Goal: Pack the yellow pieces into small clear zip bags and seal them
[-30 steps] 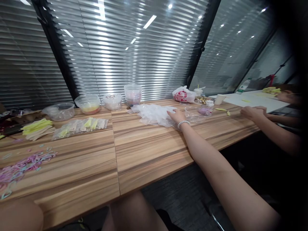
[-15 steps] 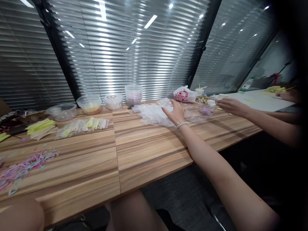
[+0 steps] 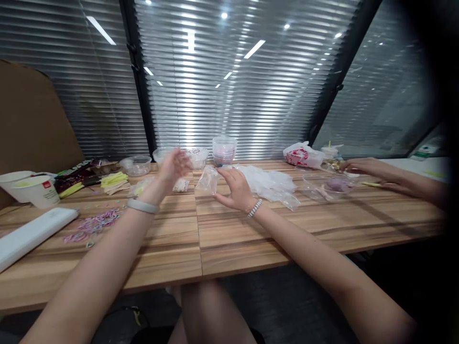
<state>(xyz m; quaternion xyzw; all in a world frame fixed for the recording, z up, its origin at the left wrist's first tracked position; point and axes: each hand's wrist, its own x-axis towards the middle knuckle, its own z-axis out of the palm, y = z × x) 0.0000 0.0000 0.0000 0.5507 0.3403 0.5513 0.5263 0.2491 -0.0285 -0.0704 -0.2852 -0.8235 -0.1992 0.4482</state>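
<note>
My right hand [image 3: 234,188] is over the middle of the table, thumb and fingers on a small clear plastic bag [image 3: 208,180]. Beside it lies a pile of clear plastic bags [image 3: 267,184]. My left hand [image 3: 175,166] is raised to the left of that bag, its fingers somewhat blurred but loosely spread, with nothing visible in them. Below and behind the left hand are filled clear packets [image 3: 181,185], partly covered by it. Yellow and pale strips [image 3: 114,182] form a small stack further left.
Clear tubs [image 3: 135,165] and a stack of clear cups [image 3: 224,151] line the window. Colourful rubber bands [image 3: 95,224], a white box-like device [image 3: 36,234] and paper cups [image 3: 38,191] are at left. At right, another person's hand [image 3: 369,169] is near a clear tray [image 3: 328,187].
The view has swung left. My left arm has come into view, its hand raised over the packets. My right hand has moved from the bag pile to its left side, drawing a small bag along.
</note>
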